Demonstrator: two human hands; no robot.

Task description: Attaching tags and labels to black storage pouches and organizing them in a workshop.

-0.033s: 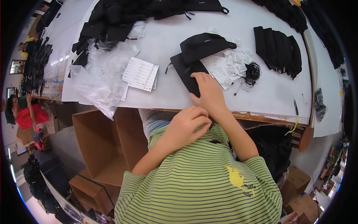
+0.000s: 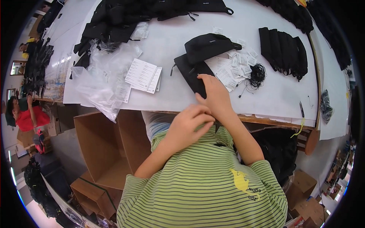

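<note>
A flat black pouch [image 2: 189,79] lies slantwise on the white table, with a zip pull at its left corner. My right hand [image 2: 216,97] is closed on its near right part, thumb and fingers bent over the fabric. A second black pouch [image 2: 207,46], rounded and with a small loop at its right end, overlaps the first one's far end. Close by my right wrist, at the table edge, is my left hand [image 2: 192,124]. Its fingers are curled together, and whatever they may hold is hidden. White labels [image 2: 241,62] and a bundle of thin black cords [image 2: 257,76] lie to the right.
Clear plastic bags [image 2: 102,72] and printed white cards [image 2: 140,74] lie on the left. Black pouches [image 2: 163,8] are heaped at the back, with another row [image 2: 282,51] at right. Thread snips [image 2: 301,109] lie near the right edge. An open cardboard box [image 2: 99,146] stands below the table.
Both hands have shifted very slightly. My left hand sits a little higher, and my right hand and the pouches a touch farther right.
</note>
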